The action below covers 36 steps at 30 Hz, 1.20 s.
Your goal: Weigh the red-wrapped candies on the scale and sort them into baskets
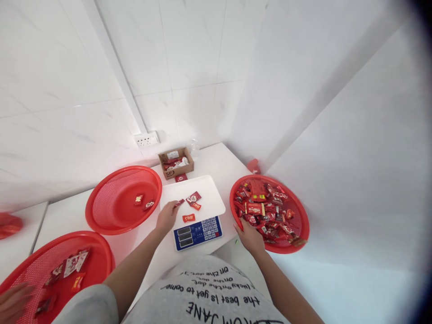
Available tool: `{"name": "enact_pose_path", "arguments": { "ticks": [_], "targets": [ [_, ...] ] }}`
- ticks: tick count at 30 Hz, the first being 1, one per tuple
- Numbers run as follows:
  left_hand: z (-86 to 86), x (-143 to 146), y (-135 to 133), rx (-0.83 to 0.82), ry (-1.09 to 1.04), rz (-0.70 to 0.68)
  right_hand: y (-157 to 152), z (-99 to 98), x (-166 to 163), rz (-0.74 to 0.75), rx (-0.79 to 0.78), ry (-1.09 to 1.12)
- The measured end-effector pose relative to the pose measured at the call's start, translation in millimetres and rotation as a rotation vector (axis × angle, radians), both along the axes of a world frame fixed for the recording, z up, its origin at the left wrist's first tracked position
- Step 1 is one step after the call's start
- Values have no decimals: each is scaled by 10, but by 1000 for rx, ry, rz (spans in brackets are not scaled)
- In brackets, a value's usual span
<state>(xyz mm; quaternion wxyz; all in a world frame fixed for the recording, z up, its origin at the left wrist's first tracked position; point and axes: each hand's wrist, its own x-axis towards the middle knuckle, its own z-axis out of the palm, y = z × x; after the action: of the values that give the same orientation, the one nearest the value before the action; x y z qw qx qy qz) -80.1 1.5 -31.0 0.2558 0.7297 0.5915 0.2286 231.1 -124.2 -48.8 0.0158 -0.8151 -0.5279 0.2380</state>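
Observation:
My left hand [166, 218] pinches a small red wrapped candy [179, 203] over the left side of the scale's white weighing pan [211, 193]. On the pan lie a dark red packet [193, 198], an orange-red candy [195, 206] touching it, and another orange-red candy [189, 218] near the front edge. Below the pan shows the scale's blue keypad panel [198, 233]. At the right, my right hand [250, 236] grips the near left rim of a red plastic basket [305, 220]. Many red-wrapped candies [261, 209] fill much of that basket.
A red basket [123, 175] with two packets stands left of the scale. Another red basket [101, 252] with several packets sits nearer, where another person's hand [15, 301] reaches in. Behind the scale is a cardboard box [178, 173] of packets. A socket strip [146, 139] is on the wall.

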Motion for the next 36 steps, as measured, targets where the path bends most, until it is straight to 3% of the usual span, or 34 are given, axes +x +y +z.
{"name": "enact_pose_path", "arguments": {
  "ticks": [4,7,9,13,15,17,28,32,36],
  "targets": [
    [115,-431,194,200,40,339,-3,-7,-1,2,5,4],
    [120,-586,221,381,176,388,-7,-6,-5,7,12,2],
    [70,-505,143,390,192,222,-8,-4,-7,9,18,0],
    [-44,-48,-112,176,162,-314,-3,-1,-5,5,6,1],
    [-69,161,-198,87,191,-468,2,-2,-3,5,-1,0],
    [-75,269,-227,34,227,-513,6,-4,-2,5,-9,-4],
    [-101,-64,-160,-45,234,-255,-2,3,-8,-3,-2,-1],
    [-7,-259,-15,15,227,-56,1,5,-7,-4,-14,-1],
    [156,-587,221,212,274,221,3,-2,2,3,-7,13]
  ]
}}
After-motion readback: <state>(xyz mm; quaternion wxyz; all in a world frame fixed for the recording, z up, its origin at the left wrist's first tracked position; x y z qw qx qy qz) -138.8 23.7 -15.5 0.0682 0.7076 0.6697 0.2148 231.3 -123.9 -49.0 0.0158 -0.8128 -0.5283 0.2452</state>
